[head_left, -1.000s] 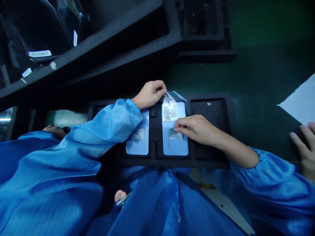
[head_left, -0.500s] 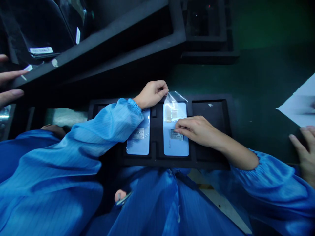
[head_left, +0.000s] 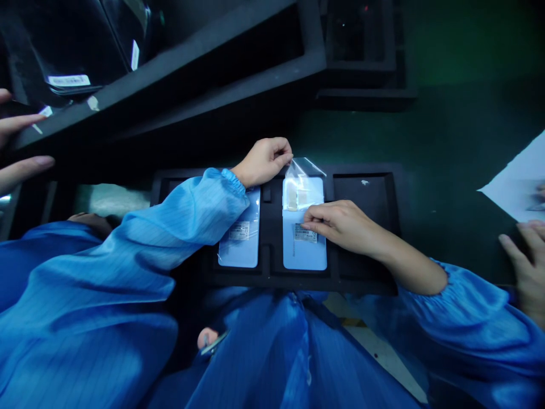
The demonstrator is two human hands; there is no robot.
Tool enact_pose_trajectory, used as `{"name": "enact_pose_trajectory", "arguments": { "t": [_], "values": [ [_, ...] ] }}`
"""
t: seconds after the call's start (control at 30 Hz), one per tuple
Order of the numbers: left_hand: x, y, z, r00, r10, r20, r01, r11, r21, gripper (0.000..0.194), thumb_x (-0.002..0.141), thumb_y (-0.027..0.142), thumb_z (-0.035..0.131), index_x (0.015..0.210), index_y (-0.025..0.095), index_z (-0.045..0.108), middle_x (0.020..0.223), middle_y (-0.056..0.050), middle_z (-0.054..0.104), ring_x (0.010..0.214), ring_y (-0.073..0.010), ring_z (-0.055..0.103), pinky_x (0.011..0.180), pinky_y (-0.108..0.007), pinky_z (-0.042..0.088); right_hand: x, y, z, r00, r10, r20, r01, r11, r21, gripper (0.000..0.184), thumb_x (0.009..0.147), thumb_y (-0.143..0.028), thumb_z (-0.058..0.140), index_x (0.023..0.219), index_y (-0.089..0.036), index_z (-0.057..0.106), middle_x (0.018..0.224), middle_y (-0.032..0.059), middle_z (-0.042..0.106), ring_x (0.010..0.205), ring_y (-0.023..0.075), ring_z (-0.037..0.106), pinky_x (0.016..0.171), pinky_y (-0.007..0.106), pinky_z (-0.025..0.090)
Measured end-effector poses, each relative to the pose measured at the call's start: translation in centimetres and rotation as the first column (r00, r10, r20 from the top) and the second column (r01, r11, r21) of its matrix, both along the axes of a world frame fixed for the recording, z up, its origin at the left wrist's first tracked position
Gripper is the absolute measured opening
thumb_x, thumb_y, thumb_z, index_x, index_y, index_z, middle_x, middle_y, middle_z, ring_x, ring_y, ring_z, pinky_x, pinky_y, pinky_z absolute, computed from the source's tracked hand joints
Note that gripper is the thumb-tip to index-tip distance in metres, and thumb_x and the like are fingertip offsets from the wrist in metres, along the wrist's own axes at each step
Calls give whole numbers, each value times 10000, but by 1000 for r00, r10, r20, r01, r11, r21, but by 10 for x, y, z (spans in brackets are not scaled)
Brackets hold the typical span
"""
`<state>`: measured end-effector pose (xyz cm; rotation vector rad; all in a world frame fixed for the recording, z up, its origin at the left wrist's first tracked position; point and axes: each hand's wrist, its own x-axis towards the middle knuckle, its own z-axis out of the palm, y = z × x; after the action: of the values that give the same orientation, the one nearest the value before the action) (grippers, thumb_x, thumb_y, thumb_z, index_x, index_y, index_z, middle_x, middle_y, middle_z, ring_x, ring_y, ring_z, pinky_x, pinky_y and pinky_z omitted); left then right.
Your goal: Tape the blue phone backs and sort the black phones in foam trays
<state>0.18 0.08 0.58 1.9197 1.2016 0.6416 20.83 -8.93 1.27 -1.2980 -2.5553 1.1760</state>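
A light blue phone (head_left: 303, 257) lies back up in a compartment of a black tray (head_left: 366, 283). My left hand (head_left: 264, 162) pinches the left corner of a clear film (head_left: 307, 167), which rises from the phone's upper end and covers its camera area. Over the middle of the phone, my right hand (head_left: 340, 223) has thumb and forefinger together beside a printed label (head_left: 307, 234). Whatever those fingertips may hold is too small to tell. A second blue phone (head_left: 243, 254) with a label lies to the left, its upper part hidden under my left sleeve.
Large black trays (head_left: 272, 85) stand behind, with dark, labelled panels (head_left: 72, 45) at upper left. Another person's hand (head_left: 21, 142) is at the left edge. At right, a hand (head_left: 528, 261) lies near a white sheet (head_left: 517, 179).
Both my hands stay almost in place with the film still lifted at its upper end. The other person's fingers at the left edge have shifted slightly to the right.
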Motion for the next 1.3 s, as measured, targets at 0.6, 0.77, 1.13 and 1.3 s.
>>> {"name": "enact_pose_trajectory", "arguments": {
  "t": [0.6, 0.77, 1.13, 1.3],
  "values": [
    [-1, 1, -2, 1000, -8, 7, 8, 1000, 15, 94, 823, 144, 542, 733, 144, 568, 705, -41, 596, 634, -131, 527, 637, -281, 438, 0, 0, -1, 1000, 24, 11, -25, 999, 39, 154, 915, -269, 566, 795, -185, 614, 727, -42, 581, 663, 91, 502, 628, 227, 295],
    [-1, 0, -1, 1000, 0, 9, 0, 1000, 3, 102, 818, 133, 543, 719, 148, 561, 689, -35, 585, 614, -129, 514, 635, -286, 434, -1, -1, -2, 1000, 21, 23, -22, 999, 42, 141, 917, -266, 575, 804, -189, 610, 725, -46, 574, 671, 95, 500, 640, 223, 303],
    [0, 1, -2, 1000, 0, 1, 0, 1000, -5, 87, 822, 124, 548, 738, 136, 565, 717, -40, 597, 635, -133, 516, 618, -278, 402, -2, -1, 0, 999, 29, 34, -31, 998, 54, 141, 918, -267, 560, 816, -186, 613, 739, -33, 586, 681, 105, 518, 640, 230, 306],
    [0, 1, -2, 1000, -7, 14, 8, 1000, -9, 102, 823, 120, 541, 725, 142, 556, 708, -43, 594, 638, -137, 520, 620, -285, 404, -2, -1, 0, 997, 34, 65, -37, 998, 56, 130, 922, -258, 559, 826, -191, 618, 757, -34, 593, 719, 111, 538, 659, 234, 315]
  ]
}}
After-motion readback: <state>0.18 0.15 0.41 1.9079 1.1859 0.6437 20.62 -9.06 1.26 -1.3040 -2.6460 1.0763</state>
